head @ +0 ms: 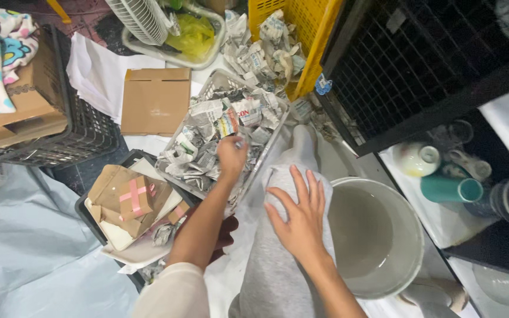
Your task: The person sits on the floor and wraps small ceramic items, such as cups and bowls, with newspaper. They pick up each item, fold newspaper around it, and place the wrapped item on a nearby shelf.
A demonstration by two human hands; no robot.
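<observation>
Newspaper-filled basket (207,94): left hand (231,154) pinches a wad; right hand (298,215) spread flat beside bucket (407,235).

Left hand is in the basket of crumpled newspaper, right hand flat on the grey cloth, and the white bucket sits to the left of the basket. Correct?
Not quite. In the head view the white bucket sits to the right of the basket, beside the grey cloth. The rest holds: the left hand is in the crumpled newspaper, and the right hand lies flat on the cloth.

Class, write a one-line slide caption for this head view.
Left hand reaches into a basket of crumpled newspaper while the right hand rests on a grey cloth beside a white bucket.
</observation>
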